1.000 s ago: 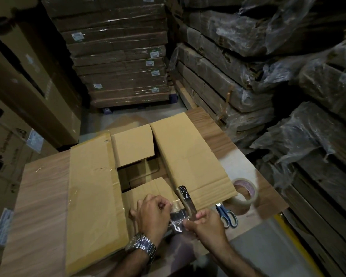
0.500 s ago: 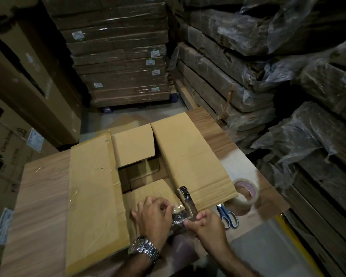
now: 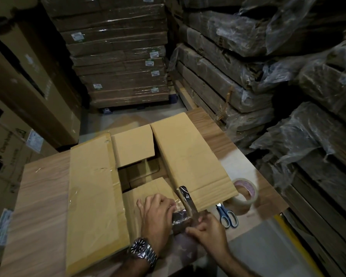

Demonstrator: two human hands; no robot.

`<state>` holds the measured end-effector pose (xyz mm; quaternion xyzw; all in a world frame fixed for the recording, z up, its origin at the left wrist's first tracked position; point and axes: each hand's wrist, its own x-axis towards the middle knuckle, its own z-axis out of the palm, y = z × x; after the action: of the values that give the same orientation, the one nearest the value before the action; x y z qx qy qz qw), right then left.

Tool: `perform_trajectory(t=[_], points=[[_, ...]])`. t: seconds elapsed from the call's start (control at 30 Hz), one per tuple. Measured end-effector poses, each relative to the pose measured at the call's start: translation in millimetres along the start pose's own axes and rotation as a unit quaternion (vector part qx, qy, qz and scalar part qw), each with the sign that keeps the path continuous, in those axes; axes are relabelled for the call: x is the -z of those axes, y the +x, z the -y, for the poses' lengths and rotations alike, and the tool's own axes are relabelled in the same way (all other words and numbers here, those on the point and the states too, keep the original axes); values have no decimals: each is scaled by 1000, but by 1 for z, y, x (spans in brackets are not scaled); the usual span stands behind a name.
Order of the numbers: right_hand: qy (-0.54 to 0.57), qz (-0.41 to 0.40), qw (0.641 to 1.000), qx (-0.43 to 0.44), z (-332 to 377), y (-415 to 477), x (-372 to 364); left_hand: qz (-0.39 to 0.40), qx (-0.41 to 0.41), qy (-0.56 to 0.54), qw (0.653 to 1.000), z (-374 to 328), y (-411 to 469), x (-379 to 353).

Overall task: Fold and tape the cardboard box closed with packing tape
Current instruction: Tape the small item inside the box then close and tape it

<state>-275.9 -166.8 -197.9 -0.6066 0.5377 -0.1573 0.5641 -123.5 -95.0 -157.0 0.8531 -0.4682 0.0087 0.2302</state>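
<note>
Hands: left hand (image 3: 158, 214) and right hand (image 3: 208, 229) work together at the near edge of the box, both closed on a crumpled strip of clear packing tape (image 3: 185, 198); a metal wristwatch (image 3: 143, 251) sits on the left wrist.
Tape strip: one end is stuck on the right flap near its corner; the rest runs down into the fingers, wrinkled and partly bunched. Whether it can yet be laid flat cannot be told.
Box: large flat tan cardboard box (image 3: 94, 186) lies on the wood-grain table (image 3: 40, 196), directly in front of the person.
Flaps: long left flap and long right flap (image 3: 188, 156) lie roughly flat but stand well apart; the short far flap (image 3: 133, 145) and the short near flap are folded in. A dark opening shows between them.
Supplies: roll of clear packing tape (image 3: 246, 193) stands near the right corner of the box; blue-handled scissors (image 3: 227, 214) lie just beside it, untouched.
Progress: early, in my judgement. Folding is partly done; the centre seam is not closed and no sealing strip runs along it.
Remaining: bring the long flaps together, tape the seam, press it down, cut the tape.
Surroundings: stacked wrapped cartons (image 3: 116, 56) beyond the table.
</note>
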Motion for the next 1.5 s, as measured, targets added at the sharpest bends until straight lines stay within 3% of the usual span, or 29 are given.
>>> perform_trajectory(t=[0.2,0.47,0.73,1.17,1.5], points=[[-37,30,998,33,-6,-23,21,3,-88,35,996,19,-10,2],[-100,17,966,236,26,-33,30,18,-59,51,997,19,-9,12],[-140,5,935,325,42,-23,20,39,-63,52,996,20,-11,8],[-185,-13,919,348,34,-22,26,109,-78,48,990,23,-12,7],[-225,-37,894,386,35,-22,26,100,-60,58,991,19,-11,11]])
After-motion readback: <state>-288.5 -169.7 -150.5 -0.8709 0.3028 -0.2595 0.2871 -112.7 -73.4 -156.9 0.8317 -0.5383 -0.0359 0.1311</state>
